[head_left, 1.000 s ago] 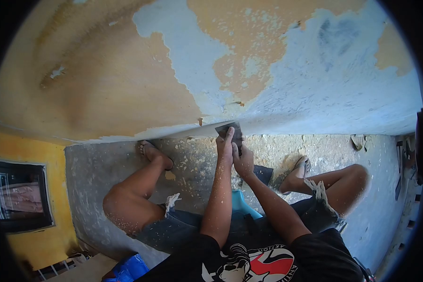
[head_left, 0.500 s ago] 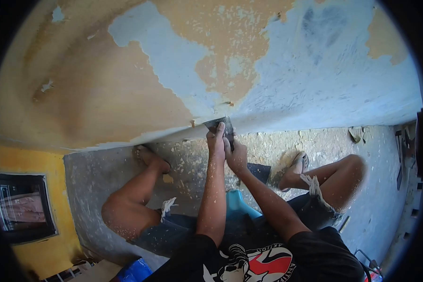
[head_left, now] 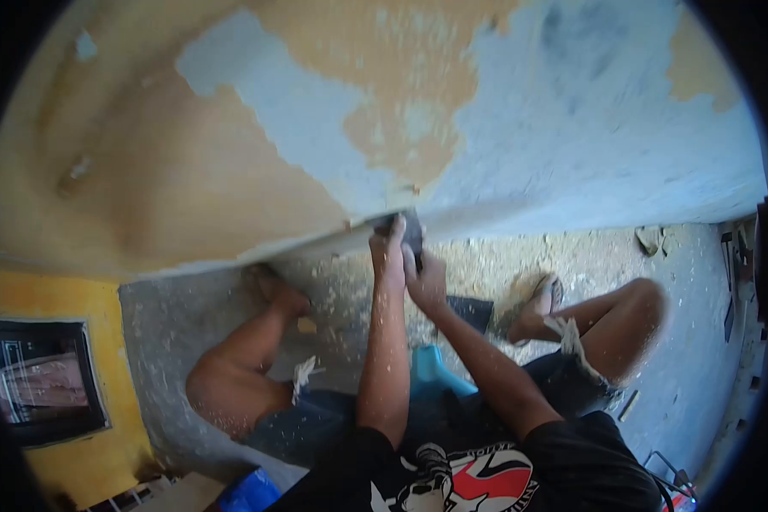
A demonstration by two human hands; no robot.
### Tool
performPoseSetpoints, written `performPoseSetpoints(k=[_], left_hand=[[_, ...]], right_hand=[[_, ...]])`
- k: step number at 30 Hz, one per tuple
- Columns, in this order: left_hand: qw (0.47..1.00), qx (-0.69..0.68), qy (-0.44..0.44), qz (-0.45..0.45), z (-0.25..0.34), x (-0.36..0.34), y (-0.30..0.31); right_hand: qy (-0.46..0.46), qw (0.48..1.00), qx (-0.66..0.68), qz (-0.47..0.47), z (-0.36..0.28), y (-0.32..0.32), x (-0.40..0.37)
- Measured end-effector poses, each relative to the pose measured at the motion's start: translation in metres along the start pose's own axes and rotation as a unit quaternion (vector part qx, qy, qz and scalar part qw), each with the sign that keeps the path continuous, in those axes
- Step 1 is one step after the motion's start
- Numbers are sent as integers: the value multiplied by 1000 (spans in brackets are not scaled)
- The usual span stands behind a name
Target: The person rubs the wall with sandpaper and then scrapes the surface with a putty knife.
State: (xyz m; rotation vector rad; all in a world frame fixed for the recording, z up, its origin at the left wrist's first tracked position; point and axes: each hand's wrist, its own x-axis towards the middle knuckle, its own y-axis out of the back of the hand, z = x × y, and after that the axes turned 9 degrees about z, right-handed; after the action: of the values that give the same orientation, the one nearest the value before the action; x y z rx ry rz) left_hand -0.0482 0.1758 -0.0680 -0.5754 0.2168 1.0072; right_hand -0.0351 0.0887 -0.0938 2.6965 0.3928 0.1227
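Both my hands are closed on a dark, flat-bladed scraper (head_left: 413, 232), whose blade meets the lower part of the wall (head_left: 529, 128). Along the left side of the tool lies my left hand (head_left: 388, 256), its thumb stretched up the blade. My right hand (head_left: 427, 280) wraps the scraper lower down and to the right; the handle is hidden in the fingers. Orange-tan paint (head_left: 418, 77) covers the wall in ragged patches, with pale bluish surface bared between them. Flecks of paint dot both forearms.
Pale flakes litter the floor (head_left: 358, 299) at the wall's foot. A dark flat piece (head_left: 471, 313) lies right of my right forearm. Between my spread legs is a turquoise plastic object (head_left: 433, 371). At left, a dark-framed opening (head_left: 43, 380) sits in a yellow wall (head_left: 119, 375).
My hands and the scraper have shifted very slightly up and left against the wall. The view has tilted a little and the wall looks blurred. Both hands keep their grip.
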Motion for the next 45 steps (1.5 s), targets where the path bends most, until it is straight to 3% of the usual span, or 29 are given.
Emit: performPoseSetpoints(k=[1, 3, 5, 7, 9, 10, 13, 16, 18, 24, 30, 35, 39, 41, 42, 43, 45], left_hand=[[999, -13, -29, -21, -6, 5, 4], [999, 12, -23, 32, -20, -1, 8], [993, -78, -81, 31, -33, 8, 2], [998, -4, -56, -12, -33, 14, 13], [999, 24, -34, 23, -27, 8, 13], [999, 40, -4, 15, -24, 5, 15], [999, -31, 21, 29, -56, 21, 21], [998, -53, -29, 7, -33, 14, 1], [999, -1, -17, 32, -37, 13, 12], [997, -75, 7, 24, -62, 14, 9], [994, -107, -14, 4, -65, 19, 14], [996, -92, 3, -3, -33, 9, 2], [996, -87, -14, -17, -11, 0, -9], [999, -35, -13, 23, -29, 2, -3], [994, -92, -53, 31, -59, 18, 0], [993, -96, -63, 20, -45, 16, -7], [999, -37, -5, -3, -16, -1, -13]], right_hand=[[8, 999, 46, 4, -3, -1, -3], [9, 999, 33, 2, 21, -11, -6], [47, 998, 7, 45, 24, -10, -15], [14, 998, 35, 41, 18, -9, -19], [28, 999, 21, 31, 19, -11, -21], [-7, 999, 35, 16, 26, -14, -18], [-7, 1000, -7, 1, 29, -2, -13], [-1, 1000, 4, 19, 33, -7, -13], [-22, 1000, -11, 3, 29, -6, -15], [1, 994, -113, 1, 33, 7, -9], [1, 993, -118, -3, 25, 8, -8], [-28, 996, -87, -23, 8, 11, -1], [18, 999, -33, -1, 6, 12, -3], [21, 996, -92, 4, 22, 9, -2], [13, 998, -68, 9, 26, 9, -5], [24, 997, -64, 19, 19, 11, 0], [35, 997, -68, 9, 7, 15, 1]])
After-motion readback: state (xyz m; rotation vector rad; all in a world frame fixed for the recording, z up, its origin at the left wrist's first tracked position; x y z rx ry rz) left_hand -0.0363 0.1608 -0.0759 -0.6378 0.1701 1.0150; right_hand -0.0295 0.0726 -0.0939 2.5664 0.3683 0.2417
